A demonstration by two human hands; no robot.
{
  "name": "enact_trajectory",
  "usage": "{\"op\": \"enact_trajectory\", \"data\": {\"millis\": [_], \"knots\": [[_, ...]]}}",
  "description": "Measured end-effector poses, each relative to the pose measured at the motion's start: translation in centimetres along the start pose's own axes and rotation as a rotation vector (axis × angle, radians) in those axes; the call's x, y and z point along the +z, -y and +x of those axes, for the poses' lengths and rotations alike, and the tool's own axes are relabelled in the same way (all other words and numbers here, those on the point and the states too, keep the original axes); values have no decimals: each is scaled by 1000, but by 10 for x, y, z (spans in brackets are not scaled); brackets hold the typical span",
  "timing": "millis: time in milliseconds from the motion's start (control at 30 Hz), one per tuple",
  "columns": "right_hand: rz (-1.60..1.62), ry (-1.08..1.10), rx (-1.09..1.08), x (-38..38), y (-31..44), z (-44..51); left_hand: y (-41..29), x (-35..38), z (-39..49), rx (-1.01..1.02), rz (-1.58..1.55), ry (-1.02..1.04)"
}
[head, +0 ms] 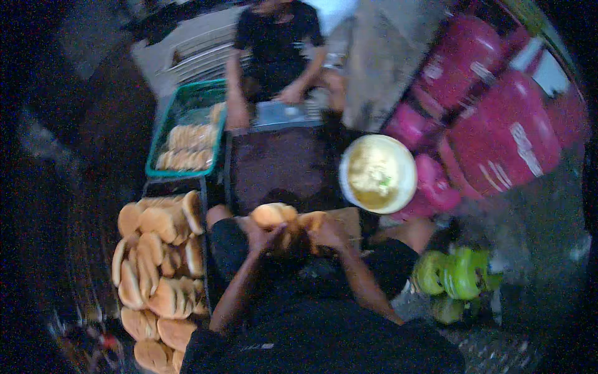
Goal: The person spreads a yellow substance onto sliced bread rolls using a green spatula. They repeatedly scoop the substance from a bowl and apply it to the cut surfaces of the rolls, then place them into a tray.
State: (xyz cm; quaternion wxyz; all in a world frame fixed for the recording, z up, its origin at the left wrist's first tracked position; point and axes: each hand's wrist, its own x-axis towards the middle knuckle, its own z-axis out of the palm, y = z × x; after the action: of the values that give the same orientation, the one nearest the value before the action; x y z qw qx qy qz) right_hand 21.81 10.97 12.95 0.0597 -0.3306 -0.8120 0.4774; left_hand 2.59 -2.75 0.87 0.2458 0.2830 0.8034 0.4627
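My left hand (261,238) grips a short row of golden-brown bread buns (274,215) just above my lap. Beside it, my right hand (329,235) has its fingers around another bun or bread piece (312,219); blur hides the exact grip. A dark brown flat surface (280,161) lies before both hands. To its right stands a round white tub (344,187) holding a pale yellow, creamy mass (376,168) with a small green spot. A tan, cardboard-like piece (348,222) shows behind my right hand.
Many loose buns (163,224) are heaped at my left. Beyond them sits a green plastic crate (161,126) with bread in clear wrapping (187,145). A person (280,51) in dark clothes sits opposite. Large pink gas cylinders (504,135) and green ones (462,273) stand at right.
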Motion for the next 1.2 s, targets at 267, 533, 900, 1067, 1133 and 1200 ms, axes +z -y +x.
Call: {"op": "enact_trajectory", "data": {"millis": [267, 533, 900, 1067, 1133, 1200], "knots": [[-279, 45, 263, -5, -24, 5, 13, -3, 11, 168, -31, 28], [-263, 59, 184, 56, -115, 35, -13, -34, -20, 190, 567, -162], [-349, 157, 124, 1, -14, 9, -111, -112, -106, 197, 170, -179], [-375, 176, 243, -2, -12, 15, -115, -124, -105, 329, 87, -199], [-337, 114, 210, 2, -17, 16, -120, -137, -103, 426, 194, -419], [-259, 19, 163, 14, -29, 17, -91, -156, -102, 317, 19, -618]]}}
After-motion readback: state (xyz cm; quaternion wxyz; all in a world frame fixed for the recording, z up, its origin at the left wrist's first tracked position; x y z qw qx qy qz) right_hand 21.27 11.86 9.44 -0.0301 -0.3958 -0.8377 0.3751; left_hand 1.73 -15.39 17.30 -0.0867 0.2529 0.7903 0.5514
